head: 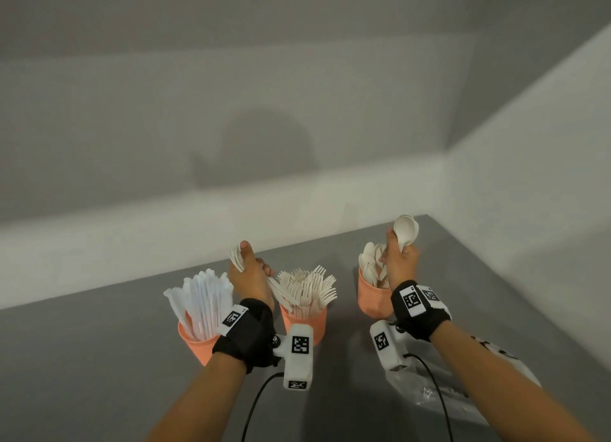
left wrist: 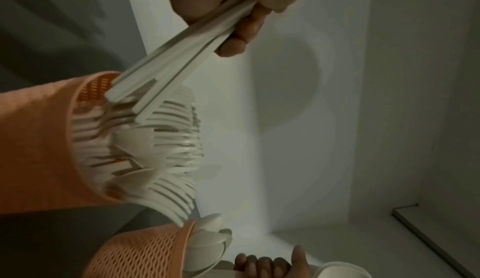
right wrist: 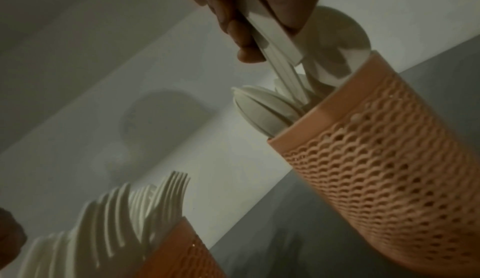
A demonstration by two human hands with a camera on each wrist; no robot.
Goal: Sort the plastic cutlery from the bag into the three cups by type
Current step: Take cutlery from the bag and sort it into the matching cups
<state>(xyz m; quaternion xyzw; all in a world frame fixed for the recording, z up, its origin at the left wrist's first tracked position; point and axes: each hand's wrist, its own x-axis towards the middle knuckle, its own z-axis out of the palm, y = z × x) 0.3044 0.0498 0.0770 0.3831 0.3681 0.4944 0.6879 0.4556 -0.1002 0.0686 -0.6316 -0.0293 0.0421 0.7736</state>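
Three orange mesh cups stand in a row on the grey table [head: 99, 359]: the knife cup [head: 195, 342] at left, the fork cup [head: 302, 322] in the middle, the spoon cup [head: 373, 299] at right. My left hand [head: 246, 276] grips a small bundle of white cutlery [head: 237, 258], heads up, with the handles [left wrist: 182, 56] slanting down into the fork cup [left wrist: 39, 138]. My right hand [head: 401, 259] grips a few white spoons [head: 406, 231], bowls up, and their handles [right wrist: 275, 56] reach down into the spoon cup [right wrist: 376, 159].
A crumpled clear plastic bag [head: 439, 395] lies on the table under my right forearm. White walls close off the table at the back and the right. Camera cables trail from both wrists toward the table's near edge.
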